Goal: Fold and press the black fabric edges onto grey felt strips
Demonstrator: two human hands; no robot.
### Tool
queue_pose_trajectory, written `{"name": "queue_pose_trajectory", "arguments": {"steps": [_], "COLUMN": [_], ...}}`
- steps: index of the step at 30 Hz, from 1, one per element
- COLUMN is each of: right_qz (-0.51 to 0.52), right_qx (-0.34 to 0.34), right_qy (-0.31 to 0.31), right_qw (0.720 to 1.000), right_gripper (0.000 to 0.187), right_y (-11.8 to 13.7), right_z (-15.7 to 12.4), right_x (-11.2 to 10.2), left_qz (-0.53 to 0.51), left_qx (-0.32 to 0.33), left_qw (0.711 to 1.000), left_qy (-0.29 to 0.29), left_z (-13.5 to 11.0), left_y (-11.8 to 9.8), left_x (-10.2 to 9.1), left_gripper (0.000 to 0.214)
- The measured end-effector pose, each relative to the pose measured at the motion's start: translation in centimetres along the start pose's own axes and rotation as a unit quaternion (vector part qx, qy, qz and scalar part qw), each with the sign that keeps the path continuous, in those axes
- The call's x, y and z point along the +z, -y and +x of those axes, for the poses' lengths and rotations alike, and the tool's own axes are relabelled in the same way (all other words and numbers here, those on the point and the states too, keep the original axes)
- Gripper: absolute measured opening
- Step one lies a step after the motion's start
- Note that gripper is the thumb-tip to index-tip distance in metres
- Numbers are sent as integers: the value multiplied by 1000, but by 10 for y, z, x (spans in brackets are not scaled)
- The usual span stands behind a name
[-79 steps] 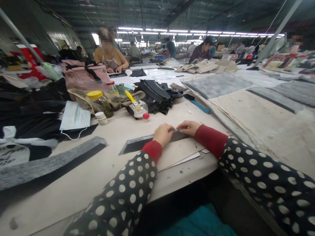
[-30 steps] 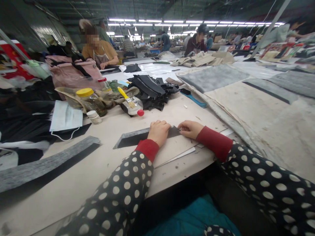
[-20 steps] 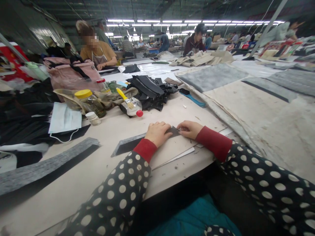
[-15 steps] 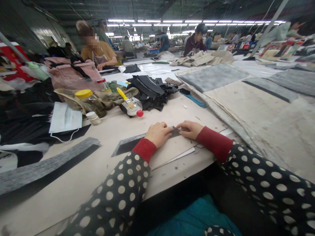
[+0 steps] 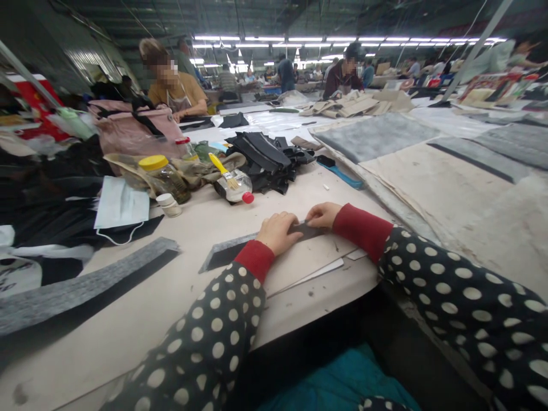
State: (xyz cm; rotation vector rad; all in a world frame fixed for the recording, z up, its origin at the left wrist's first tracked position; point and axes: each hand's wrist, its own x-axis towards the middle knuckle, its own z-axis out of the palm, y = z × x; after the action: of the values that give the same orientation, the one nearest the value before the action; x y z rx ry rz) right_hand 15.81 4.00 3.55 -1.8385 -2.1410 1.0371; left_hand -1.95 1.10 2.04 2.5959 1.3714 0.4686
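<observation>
table (image 5: 141, 331): pale top, a few dark specks by the near edge | front middle: short black-and-grey strip (image 5: 222, 256); off left, longer grey strip (image 5: 107, 277) | farther back: little white-capped bottle (image 5: 169, 206); clear red-capped bottle (image 5: 245, 184) on its side; messy black heap (image 5: 265, 157) | right of heap: some blue-handled tool (image 5: 345, 176); tiny white bit (image 5: 326, 187)

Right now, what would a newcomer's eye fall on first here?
Probably the polka-dot sleeves with red cuffs, reaching in from below and the right. The left hand and right hand touch a dark, grey-edged strip mid-picture. Beyond, a yellow-handled brush rests on a clear, red-capped bottle beside a black pile.
</observation>
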Motion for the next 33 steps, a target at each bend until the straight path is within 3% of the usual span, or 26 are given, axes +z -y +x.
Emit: {"name": "queue_pose_trajectory", "arguments": {"steps": [5, 12, 18, 28, 33], "right_qz": [73, 94, -22, -203, -233], "right_qx": [-9, -55, -124, -159, -210], "right_qy": [7, 4, -58, -64, -81], "right_qw": [997, 994, 990, 964, 946], "right_gripper": [14, 11, 20, 20, 19], "right_y": [-7, -14, -17, 2, 0], "right_z": [3, 3, 5, -2, -4], "right_x": [1, 5, 7, 1, 2], "left_qz": [-76, -23, 22, 24, 20], "left_qx": [-43, -50, -56, -26, -18], "left_qw": [995, 997, 997, 998, 998], "left_qy": [-44, -49, -42, -54, -51], "left_z": [3, 8, 9, 9, 9], "left_y": [6, 2, -3, 0, 1], "left_x": [8, 12, 8, 12, 11], "left_gripper": [38, 22, 20, 19, 21]}}
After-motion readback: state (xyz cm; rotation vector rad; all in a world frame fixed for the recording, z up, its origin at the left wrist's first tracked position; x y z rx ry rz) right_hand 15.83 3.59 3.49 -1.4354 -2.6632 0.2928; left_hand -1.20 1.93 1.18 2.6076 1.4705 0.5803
